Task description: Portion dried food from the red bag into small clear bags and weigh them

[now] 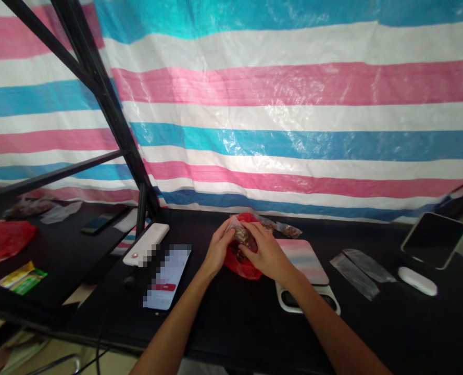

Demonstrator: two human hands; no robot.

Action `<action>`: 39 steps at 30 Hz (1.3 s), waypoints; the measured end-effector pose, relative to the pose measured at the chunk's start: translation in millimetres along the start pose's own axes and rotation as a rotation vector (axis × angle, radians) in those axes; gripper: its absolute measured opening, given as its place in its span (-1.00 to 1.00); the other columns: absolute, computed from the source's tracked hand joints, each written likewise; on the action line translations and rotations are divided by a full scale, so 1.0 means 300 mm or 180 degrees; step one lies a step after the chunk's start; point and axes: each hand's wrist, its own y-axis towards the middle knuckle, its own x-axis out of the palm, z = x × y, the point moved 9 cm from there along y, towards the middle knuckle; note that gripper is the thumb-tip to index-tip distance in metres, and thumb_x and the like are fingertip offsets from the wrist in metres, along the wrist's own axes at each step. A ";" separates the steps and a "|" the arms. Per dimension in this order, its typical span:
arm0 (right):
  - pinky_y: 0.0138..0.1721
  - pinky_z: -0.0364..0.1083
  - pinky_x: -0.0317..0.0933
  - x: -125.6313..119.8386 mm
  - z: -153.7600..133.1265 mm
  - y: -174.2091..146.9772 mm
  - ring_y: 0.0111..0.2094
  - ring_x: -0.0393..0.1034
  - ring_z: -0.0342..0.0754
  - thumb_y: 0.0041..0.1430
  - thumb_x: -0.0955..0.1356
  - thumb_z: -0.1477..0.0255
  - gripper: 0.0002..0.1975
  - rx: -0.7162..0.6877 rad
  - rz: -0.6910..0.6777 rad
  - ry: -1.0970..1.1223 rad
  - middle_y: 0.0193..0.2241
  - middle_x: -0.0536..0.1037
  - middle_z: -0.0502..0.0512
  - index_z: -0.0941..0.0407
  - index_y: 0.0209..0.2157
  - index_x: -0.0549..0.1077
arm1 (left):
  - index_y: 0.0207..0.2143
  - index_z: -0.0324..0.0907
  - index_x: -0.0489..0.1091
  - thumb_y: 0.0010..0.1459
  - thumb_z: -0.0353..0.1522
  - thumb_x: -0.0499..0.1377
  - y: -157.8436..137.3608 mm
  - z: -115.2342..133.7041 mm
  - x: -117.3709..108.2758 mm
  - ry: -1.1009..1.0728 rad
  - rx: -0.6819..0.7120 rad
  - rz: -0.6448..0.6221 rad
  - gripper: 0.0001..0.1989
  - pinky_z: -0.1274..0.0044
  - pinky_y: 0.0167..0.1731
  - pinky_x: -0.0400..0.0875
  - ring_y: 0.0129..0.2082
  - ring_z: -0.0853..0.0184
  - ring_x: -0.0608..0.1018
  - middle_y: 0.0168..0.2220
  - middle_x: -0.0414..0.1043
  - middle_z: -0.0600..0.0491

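Observation:
Both hands hold a small clear plastic bag [243, 235] with brownish dried pieces inside; the pieces are too small to name. My left hand [219, 247] grips its left side, with the thumb across the front. My right hand [268, 252] closes on it from the right. Beneath them an opened red plastic bag [242, 270] lies on the black table, with more dark pieces in its mouth. Just right of it stands a kitchen scale [303, 260], partly covered by my right forearm. Filled little bags [289, 229] lie behind the scale.
Flat clear bags [358, 273] lie right of the scale, near a white oval case [417, 281] and a dark-screened tablet [434, 239]. To the left are a lit phone [171, 276] and a white power bank [147, 244]. A black metal frame [110, 114] rises at left before a striped tarp.

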 end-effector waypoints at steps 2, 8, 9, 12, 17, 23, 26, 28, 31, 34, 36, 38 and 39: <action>0.16 0.19 0.27 -0.006 0.008 0.003 0.11 0.39 0.14 0.16 0.40 0.52 -0.46 -0.0016 -0.0069 -0.0008 0.08 0.48 0.23 0.06 0.19 0.36 | 0.10 -0.17 0.46 0.07 -0.16 0.27 0.005 -0.027 -0.001 -0.0222 -0.0137 0.0025 -0.45 0.23 0.20 0.34 0.14 0.05 0.52 0.11 0.52 -0.09; 0.10 0.14 0.32 -0.057 0.050 0.013 -0.01 0.47 0.10 0.13 0.41 0.51 -0.61 0.0071 -0.0254 0.0276 -0.03 0.57 0.19 0.09 0.03 0.48 | 0.24 -0.11 0.31 0.19 -0.06 0.22 0.002 -0.018 0.008 -0.0340 -0.0055 -0.0053 -0.38 0.22 0.22 0.33 0.21 0.06 0.47 0.21 0.43 -0.12; 0.06 0.12 0.34 -0.079 0.067 0.012 -0.04 0.49 0.09 0.14 0.41 0.50 -0.65 0.0122 -0.0271 0.0428 -0.06 0.59 0.17 0.08 -0.01 0.49 | 0.27 -0.09 0.26 0.23 -0.03 0.17 -0.001 -0.009 0.007 -0.0316 -0.0023 -0.0057 -0.37 0.22 0.20 0.35 0.20 0.08 0.49 0.22 0.42 -0.12; -0.08 0.05 0.40 -0.172 0.145 -0.003 -0.14 0.52 0.06 0.17 0.38 0.43 -0.73 0.0463 -0.0333 0.0875 -0.13 0.61 0.15 0.10 -0.07 0.51 | 0.25 -0.06 0.23 0.30 0.00 0.06 -0.006 0.034 -0.019 0.0068 0.0228 0.0103 -0.42 0.26 0.15 0.39 0.13 0.14 0.53 0.20 0.43 -0.12; -0.09 0.05 0.38 -0.275 0.240 -0.072 -0.15 0.51 0.12 0.07 0.40 0.36 -0.71 0.1119 -0.1072 0.0997 -0.17 0.63 0.14 0.11 -0.14 0.54 | 0.04 -0.13 0.36 0.36 -0.15 0.03 -0.029 0.129 -0.057 0.1415 0.1001 0.0541 -0.66 0.30 0.11 0.36 0.04 0.20 0.52 0.04 0.49 -0.10; 0.12 0.15 0.24 -0.305 0.317 -0.151 0.00 0.44 0.23 -0.10 0.42 0.44 -0.61 0.1513 -0.1576 0.0428 -0.09 0.61 0.16 0.09 -0.14 0.58 | -0.01 -0.12 0.37 0.38 -0.30 -0.02 -0.056 0.146 -0.006 0.2222 0.1378 0.0385 -0.75 0.33 0.05 0.39 -0.01 0.22 0.49 -0.04 0.47 -0.07; 0.21 0.20 0.15 -0.340 0.344 -0.163 0.13 0.35 0.28 -0.11 0.47 0.41 -0.48 0.1459 -0.1440 0.0258 0.06 0.55 0.14 0.01 -0.01 0.56 | -0.02 -0.12 0.36 0.38 -0.31 -0.02 -0.061 0.150 0.010 0.2436 0.1491 0.0301 -0.76 0.32 0.06 0.39 0.00 0.21 0.48 -0.04 0.47 -0.07; 0.25 0.20 0.12 -0.360 0.348 -0.166 0.18 0.31 0.27 -0.06 0.50 0.32 -0.42 0.1405 -0.1341 0.0318 0.14 0.50 0.13 -0.03 0.08 0.52 | 0.02 -0.12 0.35 0.35 -0.32 0.02 -0.062 0.152 0.025 0.2637 0.1560 0.0169 -0.75 0.29 0.11 0.37 0.06 0.19 0.46 0.01 0.45 -0.09; 0.26 0.18 0.13 -0.374 0.342 -0.159 0.22 0.29 0.26 0.03 0.50 0.18 -0.42 0.1259 -0.1194 0.0411 0.17 0.47 0.13 -0.05 0.12 0.49 | 0.13 -0.09 0.34 0.27 -0.34 0.12 -0.065 0.128 0.076 0.3197 0.1574 -0.0432 -0.63 0.19 0.23 0.26 0.22 0.11 0.36 0.18 0.38 -0.10; 0.26 0.17 0.14 -0.376 0.341 -0.145 0.23 0.29 0.25 0.11 0.46 0.10 -0.45 0.1158 -0.1016 0.0428 0.18 0.47 0.12 -0.06 0.13 0.48 | 0.10 -0.03 0.41 0.16 -0.43 0.16 -0.064 0.079 0.093 0.3772 0.1370 -0.0931 -0.57 0.06 0.27 0.16 0.31 0.01 0.28 0.25 0.35 -0.07; 0.25 0.17 0.16 -0.378 0.346 -0.138 0.22 0.30 0.24 0.13 0.45 0.10 -0.48 0.1178 -0.0884 0.0440 0.18 0.47 0.12 -0.06 0.11 0.48 | 0.05 -0.04 0.45 0.06 -0.53 0.14 -0.057 0.059 0.078 0.3927 0.1226 -0.1009 -0.51 0.05 0.26 0.17 0.30 0.01 0.30 0.24 0.36 -0.06; 0.23 0.17 0.18 -0.384 0.349 -0.133 0.20 0.32 0.24 0.12 0.45 0.11 -0.49 0.1210 -0.0767 0.0452 0.16 0.49 0.13 -0.05 0.09 0.50 | 0.04 -0.06 0.45 -0.03 -0.58 0.12 -0.050 0.053 0.061 0.3932 0.1160 -0.1014 -0.44 0.07 0.25 0.20 0.28 0.03 0.34 0.23 0.37 -0.06; 0.23 0.16 0.18 -0.388 0.349 -0.132 0.19 0.34 0.24 0.11 0.46 0.12 -0.49 0.1215 -0.0728 0.0460 0.15 0.50 0.13 -0.04 0.08 0.50 | 0.04 -0.06 0.45 -0.04 -0.59 0.11 -0.047 0.055 0.055 0.3909 0.1158 -0.0990 -0.43 0.08 0.24 0.21 0.27 0.04 0.35 0.22 0.39 -0.05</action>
